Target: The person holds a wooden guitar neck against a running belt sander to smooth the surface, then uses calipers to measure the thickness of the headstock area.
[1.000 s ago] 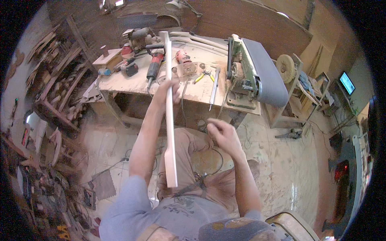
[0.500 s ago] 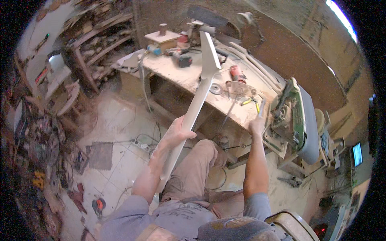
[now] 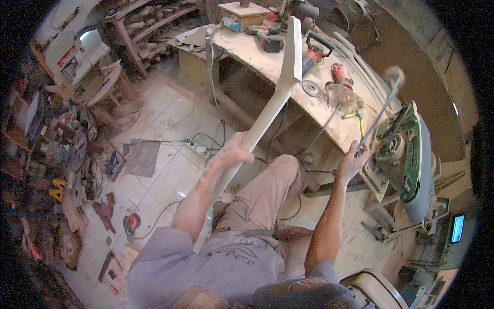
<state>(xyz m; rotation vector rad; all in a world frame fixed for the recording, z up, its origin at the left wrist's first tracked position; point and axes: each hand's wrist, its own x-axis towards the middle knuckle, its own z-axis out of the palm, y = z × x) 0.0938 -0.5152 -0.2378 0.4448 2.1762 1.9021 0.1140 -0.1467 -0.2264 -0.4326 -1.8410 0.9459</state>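
Observation:
My left hand (image 3: 237, 150) is closed round a long pale wooden piece (image 3: 272, 105) with a wider, angled upper end, which slants up over the workbench. My right hand (image 3: 356, 157) grips a long thin grey rod (image 3: 378, 116), whose far end has a fuzzy pale blob (image 3: 395, 76), perhaps dust. On the bench (image 3: 242, 54) lie a black-and-red drill (image 3: 271, 43), an angle grinder (image 3: 313, 59), a red power tool (image 3: 342, 76), a grinding disc (image 3: 311, 88) and yellow-handled pliers (image 3: 360, 121).
A belt sander (image 3: 414, 159) stands at the bench's right end, above a stool-like wooden stand (image 3: 386, 216). Wooden shelves (image 3: 159, 31) and a cluttered machine (image 3: 69, 67) are at the left. Cables, a power strip (image 3: 198, 148), a mat (image 3: 141, 157) and a sander (image 3: 131, 224) lie on the floor.
The view has swung, shifting the bench up and right. The wooden piece now slants rightward. My right hand moved from below the bench to the rod, took hold and raised it.

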